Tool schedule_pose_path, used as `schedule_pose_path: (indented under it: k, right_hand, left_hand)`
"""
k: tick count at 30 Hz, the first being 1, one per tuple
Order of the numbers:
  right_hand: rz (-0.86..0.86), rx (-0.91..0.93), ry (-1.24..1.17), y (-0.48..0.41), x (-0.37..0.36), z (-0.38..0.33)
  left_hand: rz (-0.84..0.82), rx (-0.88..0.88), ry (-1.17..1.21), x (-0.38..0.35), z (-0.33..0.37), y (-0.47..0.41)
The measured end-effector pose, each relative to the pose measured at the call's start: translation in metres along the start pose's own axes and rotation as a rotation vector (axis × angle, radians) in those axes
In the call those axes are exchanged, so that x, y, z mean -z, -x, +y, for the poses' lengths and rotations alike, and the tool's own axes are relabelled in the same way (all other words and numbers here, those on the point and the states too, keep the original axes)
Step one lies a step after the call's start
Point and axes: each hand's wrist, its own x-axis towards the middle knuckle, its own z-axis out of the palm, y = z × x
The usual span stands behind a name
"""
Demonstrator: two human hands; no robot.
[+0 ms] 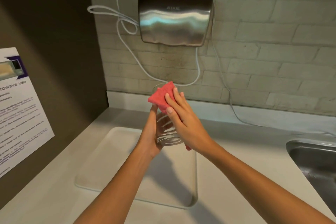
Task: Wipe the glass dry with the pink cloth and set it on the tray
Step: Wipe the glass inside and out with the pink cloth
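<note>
I hold a clear drinking glass [166,131] in the air above the far end of the white tray [101,160]. My left hand [150,136] grips its left side and base. My right hand [183,120] presses the pink cloth [161,95] flat against the glass's right side and rim. The cloth folds over the glass's mouth, and a small corner of it shows below my right wrist. The tray lies flat on the pale counter, right under my forearms.
A steel hand dryer [175,20] hangs on the brick wall with white cables [127,23] looping down. A steel sink [314,160] sits at the right. A printed notice [20,114] is stuck on the dark left wall.
</note>
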Motion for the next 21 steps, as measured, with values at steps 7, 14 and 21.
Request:
schedule_pose_path:
  k: [7, 14, 21]
  right_hand:
    - [0.066, -0.040, -0.104, -0.016, 0.009, -0.008]
    - [-0.067, 0.207, 0.095, 0.006, 0.000, 0.008]
    - [0.043, 0.168, 0.107, -0.005, -0.002, 0.002]
  left_hand:
    - [-0.005, -0.023, 0.085, -0.006, 0.003, 0.004]
    - [0.052, -0.094, 0.068, 0.011, -0.002, 0.001]
    - [0.053, -0.070, 0.058, 0.004, -0.001, 0.001]
